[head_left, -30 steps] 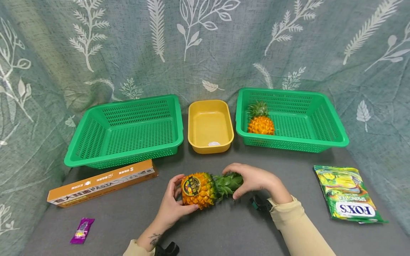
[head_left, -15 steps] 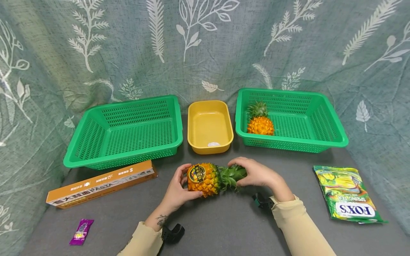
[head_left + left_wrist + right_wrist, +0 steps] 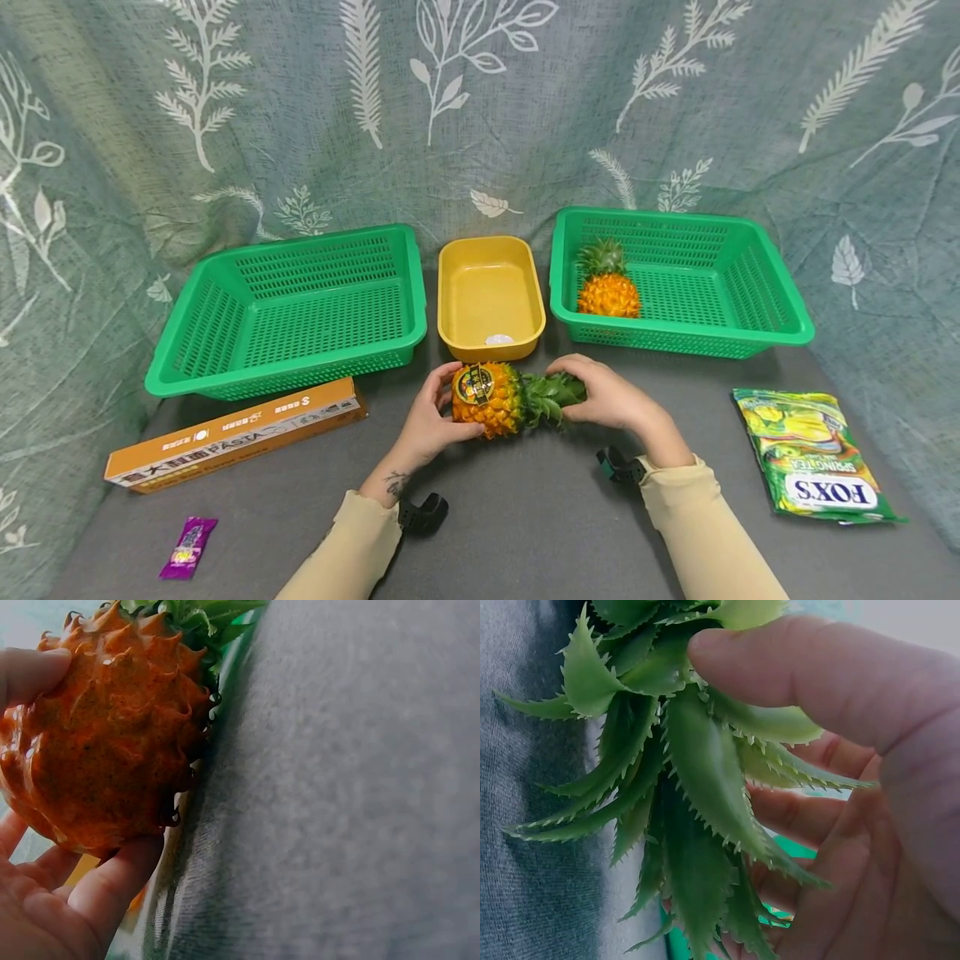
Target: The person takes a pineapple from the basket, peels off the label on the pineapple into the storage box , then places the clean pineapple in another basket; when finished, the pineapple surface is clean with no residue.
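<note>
A pineapple [image 3: 489, 402] with a dark round label lies sideways between my two hands, its leafy crown pointing right. My left hand [image 3: 431, 425] grips the orange body, and the left wrist view shows thumb and fingers spread around the spiky fruit [image 3: 112, 742]. My right hand [image 3: 611, 396] holds the green crown [image 3: 551, 398]; in the right wrist view the thumb presses on the toothed leaves [image 3: 705, 765] with the other fingers behind them. Just beyond the pineapple stands the yellow tray [image 3: 491, 350], with a small whitish round thing [image 3: 498, 339] inside.
Green baskets stand at back left [image 3: 322, 358] and back right [image 3: 697, 335]; the right one holds another pineapple [image 3: 609, 293]. A long pasta box [image 3: 236, 433] and a purple packet [image 3: 188, 547] lie at left. A FOX'S bag [image 3: 816, 454] lies at right. A patterned curtain [image 3: 480, 108] hangs behind.
Both hands have carried the pineapple away from me and slightly right, closer to the yellow tray. The right hand's fingers have closed in on the crown. The other things stay put.
</note>
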The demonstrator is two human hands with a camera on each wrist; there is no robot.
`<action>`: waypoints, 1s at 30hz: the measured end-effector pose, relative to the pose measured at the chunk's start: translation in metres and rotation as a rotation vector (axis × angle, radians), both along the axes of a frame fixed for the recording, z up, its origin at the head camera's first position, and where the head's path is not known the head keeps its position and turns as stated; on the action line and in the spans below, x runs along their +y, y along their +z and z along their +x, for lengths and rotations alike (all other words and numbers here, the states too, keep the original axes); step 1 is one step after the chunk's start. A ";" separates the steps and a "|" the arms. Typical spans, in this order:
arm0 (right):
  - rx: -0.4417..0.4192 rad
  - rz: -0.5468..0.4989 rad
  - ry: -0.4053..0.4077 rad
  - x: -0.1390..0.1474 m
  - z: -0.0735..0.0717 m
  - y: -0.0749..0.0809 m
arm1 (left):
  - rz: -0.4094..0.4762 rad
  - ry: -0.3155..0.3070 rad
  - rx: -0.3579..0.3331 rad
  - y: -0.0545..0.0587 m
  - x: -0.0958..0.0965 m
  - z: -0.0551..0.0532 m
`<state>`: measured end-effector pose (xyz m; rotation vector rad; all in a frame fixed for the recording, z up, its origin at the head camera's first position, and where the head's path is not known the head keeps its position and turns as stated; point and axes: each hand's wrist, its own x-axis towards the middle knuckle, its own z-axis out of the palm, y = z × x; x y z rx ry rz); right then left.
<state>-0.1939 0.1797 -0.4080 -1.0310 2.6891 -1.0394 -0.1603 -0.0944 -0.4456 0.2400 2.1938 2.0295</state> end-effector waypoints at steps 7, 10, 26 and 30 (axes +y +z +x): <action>-0.076 0.043 -0.034 0.000 -0.001 0.001 | 0.022 -0.012 0.004 -0.001 0.000 -0.004; -0.097 0.063 -0.028 0.002 -0.001 0.003 | 0.024 -0.011 0.001 -0.001 0.001 -0.005; 0.042 -0.183 -0.208 0.006 0.002 0.019 | 0.023 0.022 0.011 -0.006 0.002 -0.007; 0.105 -0.276 -0.308 -0.007 0.007 0.022 | 0.020 0.015 0.018 -0.005 0.001 -0.009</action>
